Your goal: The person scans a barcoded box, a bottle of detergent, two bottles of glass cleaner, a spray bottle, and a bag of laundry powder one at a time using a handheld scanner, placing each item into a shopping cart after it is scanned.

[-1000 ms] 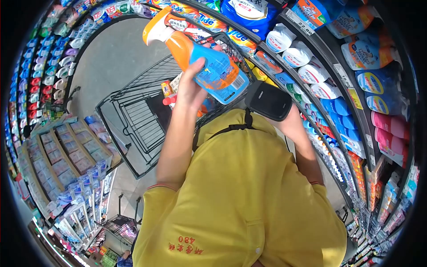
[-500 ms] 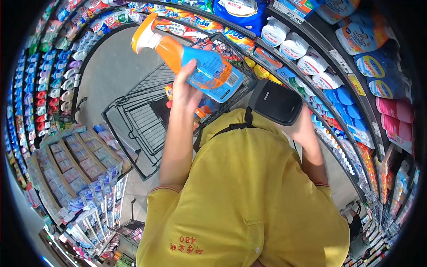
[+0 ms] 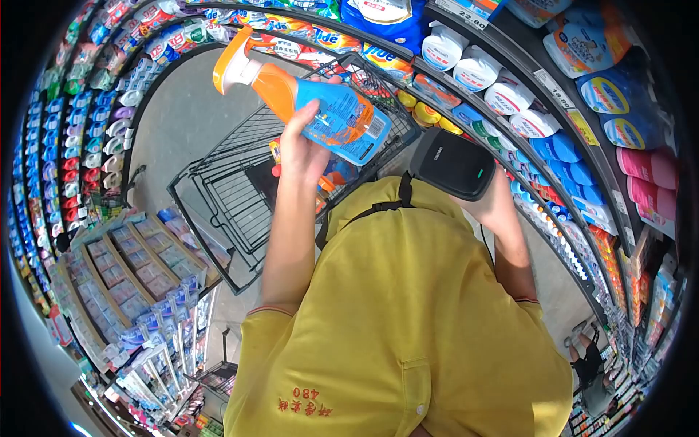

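My left hand is wrapped round the body of a spray bottle. The bottle is blue and orange with an orange and white trigger head, tilted so the head points up and left. It is held over a dark wire shopping cart, where some orange, red and blue packages lie partly hidden behind my wrist. At my waist on the right sits a black rounded box with a small green light. My right hand is beside and behind this box, its fingers hidden.
Curved by the lens, shelves of detergent bags and white-topped bottles run along the front and right. A display bin of small packs stands at left, near more bottle shelves. Another person is at lower right.
The spray bottle has shifted slightly left and down with my left hand. A green light now shows on the black box. The other person at lower right is more fully in view.
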